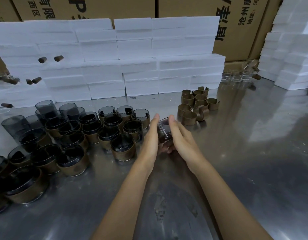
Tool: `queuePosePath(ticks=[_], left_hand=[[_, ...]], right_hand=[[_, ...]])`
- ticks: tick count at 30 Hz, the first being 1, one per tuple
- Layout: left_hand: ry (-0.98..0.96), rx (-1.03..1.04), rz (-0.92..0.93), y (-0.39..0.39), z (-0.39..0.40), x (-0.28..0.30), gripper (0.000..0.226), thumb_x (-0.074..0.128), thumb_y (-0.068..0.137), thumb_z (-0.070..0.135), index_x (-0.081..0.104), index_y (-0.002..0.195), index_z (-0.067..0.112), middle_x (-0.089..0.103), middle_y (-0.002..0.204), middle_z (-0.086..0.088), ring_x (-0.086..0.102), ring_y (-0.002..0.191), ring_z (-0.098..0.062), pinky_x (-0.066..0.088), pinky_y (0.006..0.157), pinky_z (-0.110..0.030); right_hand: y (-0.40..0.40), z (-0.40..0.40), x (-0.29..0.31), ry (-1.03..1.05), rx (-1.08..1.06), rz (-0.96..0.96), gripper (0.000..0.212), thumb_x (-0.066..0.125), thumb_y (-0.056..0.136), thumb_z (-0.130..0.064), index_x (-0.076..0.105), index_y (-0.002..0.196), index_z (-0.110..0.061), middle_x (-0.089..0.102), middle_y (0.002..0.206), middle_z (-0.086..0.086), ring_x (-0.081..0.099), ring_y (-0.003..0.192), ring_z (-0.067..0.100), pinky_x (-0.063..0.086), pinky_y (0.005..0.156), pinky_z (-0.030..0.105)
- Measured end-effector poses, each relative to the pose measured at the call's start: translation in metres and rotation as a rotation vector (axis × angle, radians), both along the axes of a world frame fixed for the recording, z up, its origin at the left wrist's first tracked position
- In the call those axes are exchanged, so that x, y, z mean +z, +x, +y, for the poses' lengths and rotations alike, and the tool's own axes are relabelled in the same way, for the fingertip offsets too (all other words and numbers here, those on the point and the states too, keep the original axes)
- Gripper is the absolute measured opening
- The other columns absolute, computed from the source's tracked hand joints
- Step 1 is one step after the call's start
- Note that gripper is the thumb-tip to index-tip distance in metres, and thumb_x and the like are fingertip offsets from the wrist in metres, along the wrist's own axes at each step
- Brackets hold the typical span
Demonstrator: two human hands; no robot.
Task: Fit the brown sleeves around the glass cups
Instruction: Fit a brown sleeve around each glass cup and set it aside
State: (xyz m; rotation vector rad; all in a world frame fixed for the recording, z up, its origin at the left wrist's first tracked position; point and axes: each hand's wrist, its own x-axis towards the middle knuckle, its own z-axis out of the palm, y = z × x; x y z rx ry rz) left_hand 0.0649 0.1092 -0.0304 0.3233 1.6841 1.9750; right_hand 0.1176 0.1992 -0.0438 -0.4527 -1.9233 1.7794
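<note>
From the head view, the left hand (150, 135) and right hand (181, 135) meet over a brushed steel worktop (245, 153), palms turned toward each other with a smoky glass cup (164, 130) clasped between them. The cup lies tilted, its ribbed wall showing between the thumbs; the fingers (170, 149) of both hands curl beneath it, though a brown sleeve on it cannot be made out. To the left stands a dense cluster of sleeved cups (123, 147), round dark-tinted glasses each wrapped low in a matte brown band (wood-grained, from the look of it). Farther back on the left are bare cups (46, 108), taller-looking and grey-translucent. Right of the hands, near but apart, sits a loose group of sleeves (195, 104), open C-shaped brown rings standing on edge. Behind everything runs a low wall of white foam blocks (132, 54), grainy and rectangular, with a few brown corks (58, 58) stuck on it. Cardboard boxes (184, 6) printed in black rise at the back, and clear glass jars (236, 77) stand at the far right.
</note>
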Motion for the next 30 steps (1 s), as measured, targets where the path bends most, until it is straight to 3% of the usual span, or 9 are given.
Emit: queuePosePath(ticks=[2, 6, 9, 11, 14, 17, 20, 25, 30], left_hand=[[0.011, -0.026, -0.023, 0.002, 0.000, 0.000, 0.062, 0.045, 0.100, 0.061, 0.071, 0.108, 0.006, 0.073, 0.086, -0.015, 0.069, 0.069, -0.024, 0.054, 0.061, -0.029], [0.039, -0.064, -0.020, 0.005, -0.002, 0.003, 0.042, 0.052, 0.099, 0.048, 0.075, 0.120, 0.019, 0.076, 0.113, -0.015, 0.074, 0.106, -0.031, 0.060, 0.088, -0.042], [0.067, -0.101, 0.132, 0.005, -0.003, 0.002, 0.025, 0.064, 0.096, 0.038, 0.070, 0.120, 0.034, 0.076, 0.115, 0.009, 0.071, 0.112, -0.012, 0.056, 0.095, -0.038], [0.019, -0.105, 0.262, 0.005, -0.003, 0.002, 0.028, 0.071, 0.087, 0.043, 0.065, 0.114, 0.048, 0.073, 0.108, 0.024, 0.066, 0.111, 0.002, 0.051, 0.097, -0.027], [0.053, -0.109, 0.334, 0.003, -0.004, -0.004, 0.038, 0.079, 0.089, 0.034, 0.067, 0.124, 0.031, 0.076, 0.111, 0.007, 0.070, 0.108, -0.008, 0.053, 0.092, -0.020], [0.119, -0.017, 0.313, 0.004, -0.005, -0.002, 0.040, 0.081, 0.083, 0.034, 0.070, 0.117, 0.015, 0.077, 0.107, 0.000, 0.073, 0.103, -0.012, 0.054, 0.083, -0.018], [0.113, 0.073, 0.245, 0.003, -0.006, 0.000, 0.037, 0.077, 0.084, 0.043, 0.074, 0.109, 0.015, 0.078, 0.102, 0.000, 0.074, 0.099, -0.013, 0.056, 0.083, -0.022], [0.077, 0.085, 0.204, 0.002, -0.007, 0.000, 0.026, 0.059, 0.102, 0.039, 0.078, 0.105, 0.021, 0.080, 0.094, 0.001, 0.074, 0.089, -0.009, 0.056, 0.078, -0.021], [0.118, 0.011, 0.083, 0.000, -0.004, 0.002, 0.033, 0.049, 0.106, 0.030, 0.068, 0.133, 0.023, 0.079, 0.105, 0.010, 0.071, 0.106, -0.008, 0.045, 0.109, -0.033]], right_hand=[[-0.002, 0.000, -0.001, -0.111, -0.039, 0.008, 0.051, 0.044, 0.100, -0.065, 0.073, 0.102, -0.023, 0.077, 0.087, 0.010, 0.075, 0.073, 0.019, 0.058, 0.064, 0.033], [-0.005, 0.003, -0.001, -0.426, -0.075, 0.064, 0.042, 0.050, 0.100, -0.059, 0.081, 0.092, -0.032, 0.080, 0.099, 0.004, 0.077, 0.095, 0.021, 0.061, 0.079, 0.043], [-0.004, 0.005, 0.000, -0.568, 0.020, 0.134, 0.055, 0.051, 0.097, -0.060, 0.073, 0.120, -0.015, 0.077, 0.114, 0.012, 0.076, 0.103, 0.024, 0.061, 0.074, 0.037], [0.000, 0.008, 0.002, -0.601, 0.124, 0.119, 0.067, 0.046, 0.097, -0.063, 0.065, 0.131, -0.008, 0.073, 0.124, 0.015, 0.071, 0.114, 0.028, 0.061, 0.084, 0.039], [0.005, 0.016, 0.005, -0.622, 0.202, 0.088, 0.067, 0.042, 0.102, -0.060, 0.064, 0.132, -0.004, 0.070, 0.128, 0.019, 0.068, 0.120, 0.032, 0.060, 0.090, 0.036], [0.006, 0.014, 0.004, -0.578, 0.243, 0.073, 0.061, 0.043, 0.104, -0.052, 0.064, 0.131, -0.002, 0.069, 0.129, 0.020, 0.067, 0.120, 0.031, 0.061, 0.089, 0.039], [0.006, 0.008, 0.006, -0.573, 0.275, 0.067, 0.051, 0.047, 0.102, -0.047, 0.068, 0.126, -0.007, 0.072, 0.125, 0.018, 0.070, 0.115, 0.027, 0.060, 0.091, 0.038], [0.006, 0.009, 0.004, -0.644, 0.282, 0.037, 0.058, 0.042, 0.106, -0.047, 0.060, 0.138, -0.002, 0.067, 0.133, 0.021, 0.065, 0.125, 0.029, 0.046, 0.112, 0.045], [0.005, 0.012, 0.002, -0.770, 0.218, 0.086, 0.048, 0.044, 0.107, -0.043, 0.066, 0.127, -0.005, 0.073, 0.123, 0.016, 0.071, 0.113, 0.027, 0.060, 0.090, 0.033]])
